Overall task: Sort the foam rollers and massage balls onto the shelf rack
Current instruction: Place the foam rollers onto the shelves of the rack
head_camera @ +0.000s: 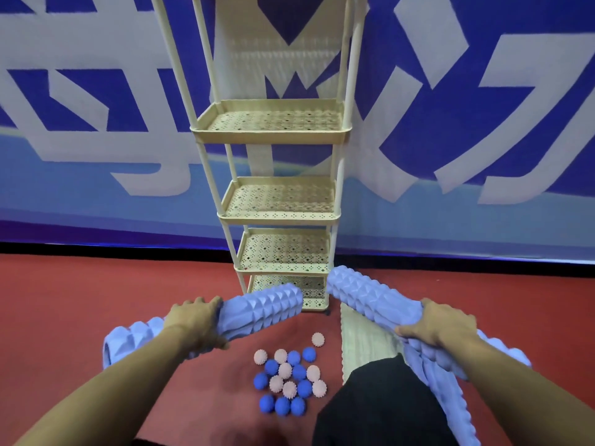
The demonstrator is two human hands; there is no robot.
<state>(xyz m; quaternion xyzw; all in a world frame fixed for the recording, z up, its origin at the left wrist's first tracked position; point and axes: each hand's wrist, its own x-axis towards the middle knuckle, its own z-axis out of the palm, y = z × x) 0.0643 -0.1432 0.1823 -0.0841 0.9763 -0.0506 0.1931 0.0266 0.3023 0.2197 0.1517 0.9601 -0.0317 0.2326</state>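
A tall beige shelf rack [280,136] with several perforated trays stands ahead against the wall, its trays bare. My left hand [196,320] grips a pale blue ridged foam roller [267,309] near its middle, held level above the floor. My right hand [441,326] grips a second pale blue foam roller [367,294], whose far end points at the rack's lower trays. Another blue roller [450,400] lies under my right forearm. Several spiky massage balls, blue [272,366] and pink [318,339], sit clustered on the red floor between my arms.
A red floor [96,300] spreads around the rack. A blue and white banner wall [96,123] stands behind it. A pale mat [363,342] lies on the floor at right, and my dark-clothed knee [380,407] is beside the balls.
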